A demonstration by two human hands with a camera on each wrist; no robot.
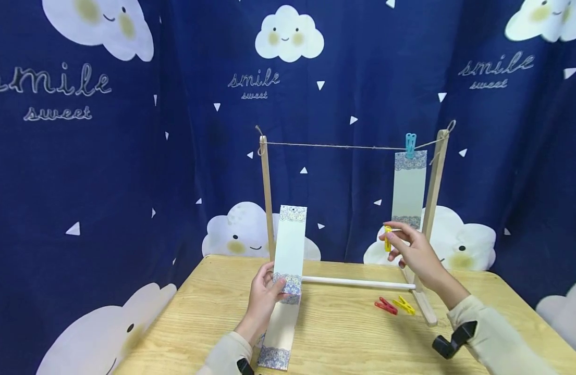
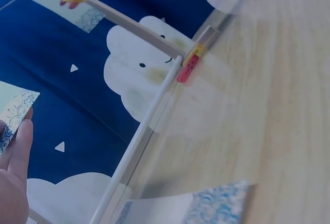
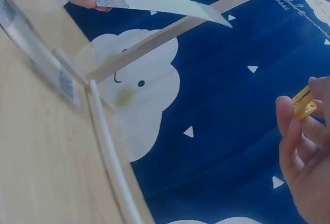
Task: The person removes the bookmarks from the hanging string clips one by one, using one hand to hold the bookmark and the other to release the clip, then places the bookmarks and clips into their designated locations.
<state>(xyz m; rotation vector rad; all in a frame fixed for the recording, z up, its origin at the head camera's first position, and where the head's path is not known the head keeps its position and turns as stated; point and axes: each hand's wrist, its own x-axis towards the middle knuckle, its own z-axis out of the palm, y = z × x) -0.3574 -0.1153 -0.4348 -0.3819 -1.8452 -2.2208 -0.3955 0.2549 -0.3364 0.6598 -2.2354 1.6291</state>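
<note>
My left hand [image 1: 264,294] pinches the lower end of a pale bookmark-like card [image 1: 290,242] with blue lace-pattern ends, held upright in front of the left post. Between the thumb and fingers of my right hand [image 1: 416,255] is a yellow clothespin [image 1: 388,238], just below a hanging card. That hanging card [image 1: 408,187] is clipped by a blue clothespin [image 1: 411,145] to the twine [image 1: 334,146] near the right post. Another patterned card [image 1: 279,328] lies on the table below my left hand.
A wooden frame with a left post [image 1: 267,192], a right post [image 1: 435,182] and a white crossbar [image 1: 358,283] stands on the wooden table [image 1: 344,333]. Beside its right foot lie a red clothespin [image 1: 385,305] and another yellow clothespin [image 1: 404,305]. Behind hangs a blue cloud-print curtain [image 1: 353,67].
</note>
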